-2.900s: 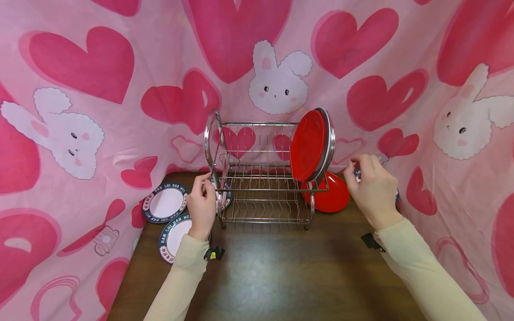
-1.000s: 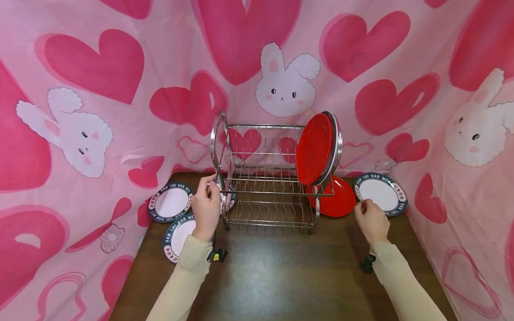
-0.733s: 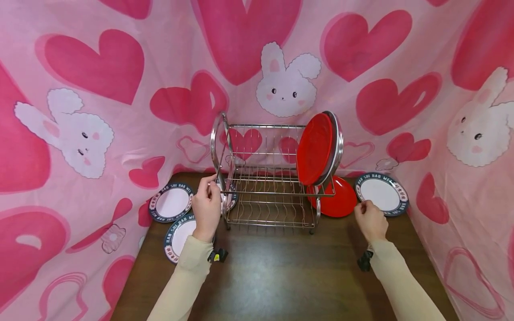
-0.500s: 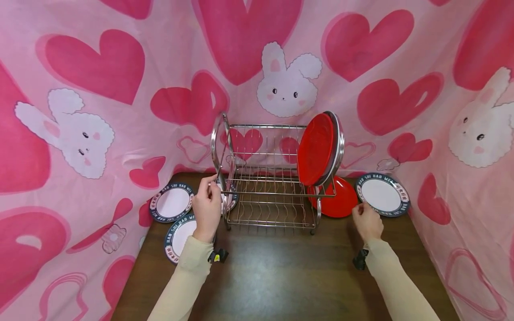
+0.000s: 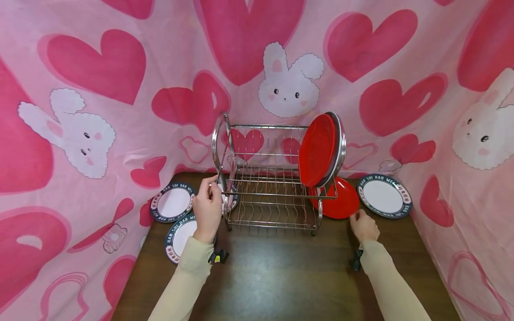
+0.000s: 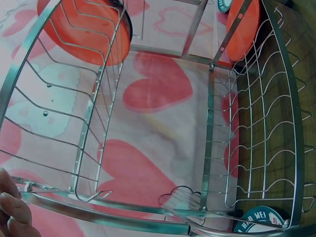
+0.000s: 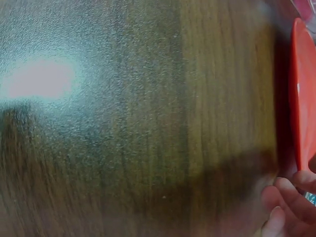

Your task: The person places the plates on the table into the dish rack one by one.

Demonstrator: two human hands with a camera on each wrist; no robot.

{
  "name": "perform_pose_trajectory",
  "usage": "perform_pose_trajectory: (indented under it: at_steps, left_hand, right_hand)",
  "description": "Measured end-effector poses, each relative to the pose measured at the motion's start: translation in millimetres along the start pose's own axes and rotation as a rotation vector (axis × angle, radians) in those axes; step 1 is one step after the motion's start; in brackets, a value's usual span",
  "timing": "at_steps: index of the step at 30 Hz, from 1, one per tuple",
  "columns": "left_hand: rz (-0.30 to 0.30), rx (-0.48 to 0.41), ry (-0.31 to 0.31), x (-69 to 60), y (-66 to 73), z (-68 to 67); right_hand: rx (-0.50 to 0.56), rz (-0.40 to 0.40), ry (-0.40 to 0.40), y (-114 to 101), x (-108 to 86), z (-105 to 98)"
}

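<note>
In the head view my left hand (image 5: 207, 206) grips the left side of a two-tier metal dish rack (image 5: 277, 194), its fingers curled at the side frame. Only its fingertips (image 6: 12, 207) show in the left wrist view, by the rack's bar. My right hand (image 5: 364, 226) is low over the table, at the near right rim of a red plate (image 5: 344, 199) lying partly behind the rack. The right wrist view has the thumb and fingers at that red plate's rim (image 7: 301, 98), pinching it. A red plate (image 5: 317, 149) stands upright in the upper tier, with another dish behind it.
White plates with dark lettered rims lie on the table: one on the right (image 5: 384, 196), two on the left, the far one (image 5: 173, 203) and the near one (image 5: 182, 236), and another partly behind the rack's left side (image 5: 232, 196). A pink patterned cloth (image 5: 241, 58) hangs around the wooden table (image 5: 273, 272).
My right hand, earlier raised over the right white plate, has come down and leftward to the red plate's rim. My left hand has stayed on the rack.
</note>
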State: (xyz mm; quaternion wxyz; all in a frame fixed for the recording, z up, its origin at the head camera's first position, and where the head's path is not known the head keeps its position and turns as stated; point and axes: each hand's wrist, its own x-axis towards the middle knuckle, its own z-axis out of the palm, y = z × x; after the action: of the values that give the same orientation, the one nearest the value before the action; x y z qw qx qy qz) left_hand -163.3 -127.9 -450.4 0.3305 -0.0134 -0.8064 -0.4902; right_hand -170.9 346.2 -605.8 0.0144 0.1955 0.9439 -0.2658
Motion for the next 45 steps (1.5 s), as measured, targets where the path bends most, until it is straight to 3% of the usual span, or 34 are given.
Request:
perform_pose_trajectory:
  at_steps: [4,14,22,29,36,45]
  left_hand:
    - [0.000,-0.003,0.003,0.0,0.0,0.1]
    - [0.000,-0.017,0.001,0.0,0.0,-0.2]
    - [0.009,-0.016,0.005,-0.9,-1.3,-0.3]
    - [0.013,-0.011,0.001,-0.2,-1.2,-0.4]
    - [0.017,-0.006,0.002,-0.6,-0.9,0.1]
    - [0.011,-0.008,-0.002,-0.7,-0.2,-0.6]
  right_hand:
    - [0.032,0.045,-0.046,3.5,0.8,4.3]
    - [0.134,0.101,-0.061,2.5,6.2,14.6]
    - [0.201,0.159,-0.198,-4.8,8.4,11.0]
    - [0.412,0.225,-0.220,-6.6,11.0,12.7]
    - [0.475,0.270,-0.241,-5.8,12.9,15.5]
    - [0.705,0.336,-0.256,-4.0,10.5,16.0]
